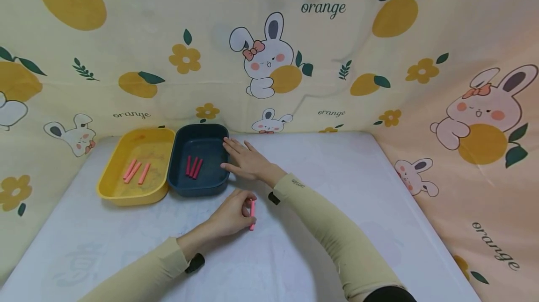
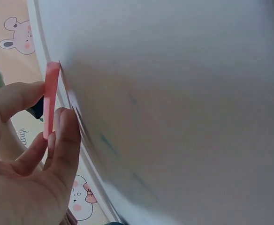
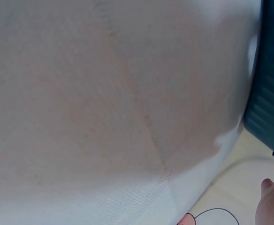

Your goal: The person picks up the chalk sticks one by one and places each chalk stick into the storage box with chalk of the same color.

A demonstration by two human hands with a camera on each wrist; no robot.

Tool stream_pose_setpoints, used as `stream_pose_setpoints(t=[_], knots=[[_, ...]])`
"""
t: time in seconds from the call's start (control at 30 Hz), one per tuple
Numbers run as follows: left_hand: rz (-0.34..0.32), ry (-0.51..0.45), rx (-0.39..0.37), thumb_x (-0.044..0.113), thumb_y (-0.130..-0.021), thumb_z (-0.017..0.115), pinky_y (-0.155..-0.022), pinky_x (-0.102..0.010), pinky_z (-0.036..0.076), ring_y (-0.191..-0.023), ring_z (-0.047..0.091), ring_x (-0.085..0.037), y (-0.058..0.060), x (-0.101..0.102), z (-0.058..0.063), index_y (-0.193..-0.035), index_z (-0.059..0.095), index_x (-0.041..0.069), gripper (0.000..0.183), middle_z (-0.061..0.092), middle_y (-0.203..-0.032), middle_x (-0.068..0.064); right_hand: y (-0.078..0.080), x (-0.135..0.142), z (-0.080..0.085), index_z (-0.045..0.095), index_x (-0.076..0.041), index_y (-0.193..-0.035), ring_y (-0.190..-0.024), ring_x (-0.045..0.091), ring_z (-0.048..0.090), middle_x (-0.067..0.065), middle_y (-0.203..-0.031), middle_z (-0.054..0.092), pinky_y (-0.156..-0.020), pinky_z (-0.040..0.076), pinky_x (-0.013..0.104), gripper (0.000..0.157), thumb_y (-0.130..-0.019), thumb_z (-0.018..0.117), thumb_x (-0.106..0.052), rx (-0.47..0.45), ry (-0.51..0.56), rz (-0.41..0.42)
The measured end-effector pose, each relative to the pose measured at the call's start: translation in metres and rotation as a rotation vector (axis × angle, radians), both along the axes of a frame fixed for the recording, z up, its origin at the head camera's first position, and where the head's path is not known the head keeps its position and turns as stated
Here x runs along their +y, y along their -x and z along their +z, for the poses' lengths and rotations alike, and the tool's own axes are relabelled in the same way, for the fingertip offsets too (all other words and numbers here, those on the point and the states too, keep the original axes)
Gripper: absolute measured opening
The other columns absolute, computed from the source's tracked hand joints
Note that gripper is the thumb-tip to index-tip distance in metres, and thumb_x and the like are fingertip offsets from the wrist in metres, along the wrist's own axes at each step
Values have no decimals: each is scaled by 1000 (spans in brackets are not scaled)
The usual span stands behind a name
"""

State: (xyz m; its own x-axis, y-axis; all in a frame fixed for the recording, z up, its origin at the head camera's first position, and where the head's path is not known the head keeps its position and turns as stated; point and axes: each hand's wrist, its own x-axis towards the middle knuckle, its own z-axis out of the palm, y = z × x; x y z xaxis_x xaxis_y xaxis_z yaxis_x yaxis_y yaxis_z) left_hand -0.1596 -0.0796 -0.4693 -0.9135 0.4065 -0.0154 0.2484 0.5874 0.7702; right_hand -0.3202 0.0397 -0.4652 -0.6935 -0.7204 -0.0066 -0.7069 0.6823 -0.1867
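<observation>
My left hand (image 1: 230,214) pinches a pink chalk stick (image 1: 252,215) between thumb and fingers, close over the white tabletop. The left wrist view shows the stick (image 2: 51,98) lengthwise, thumb on one side and fingertips on the other. My right hand (image 1: 251,161) has its fingers extended at the right rim of the dark blue box (image 1: 198,190). In the right wrist view, a fingertip meets the edge of that box (image 3: 268,89). Inside the blue box lie three dark red sticks (image 1: 193,167). The yellow box (image 1: 134,199) beside it holds three pink sticks (image 1: 144,173).
The two boxes stand side by side toward the back left of the white table (image 1: 337,175). A patterned cloth (image 1: 328,54) with bunnies and oranges hangs behind the table and along its right side. Faint blue marks (image 2: 110,144) show on the tabletop.
</observation>
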Motion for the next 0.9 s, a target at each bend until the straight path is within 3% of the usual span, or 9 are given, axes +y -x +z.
stream_pose_setpoints(t=[0.27,0.53,0.67,0.9], knots=[[-13,-72,-26,-2,-86,80,-76,-24,55,-90,63,-13,-4,4,1,-130,61,1,48,59,-113,-7,-1,1,2,12,-15,-168,-161,14,2,-4,-176,1,-131,3,46,79,-108,32,-62,-2,1,4],[-42,-196,-75,-9,-86,75,-68,-21,56,-88,67,-15,-7,5,-2,-130,59,-2,47,58,-112,-10,-1,0,2,14,-14,-168,-161,15,4,-2,-176,3,-131,5,46,78,-109,32,-62,6,-4,7],[-31,-253,-103,-11,-87,72,-66,-23,58,-86,68,-16,-9,2,-3,-133,57,-2,49,57,-116,-12,-1,0,2,16,-11,-168,-161,17,6,-1,-176,4,-131,6,48,79,-109,33,-61,14,6,15],[39,-290,-82,-11,-86,71,-64,-24,59,-90,67,-16,-13,-6,4,-134,60,5,52,60,-122,-12,0,2,0,15,-12,-168,-161,17,6,-2,-176,3,-131,6,48,79,-108,34,-61,3,23,19]])
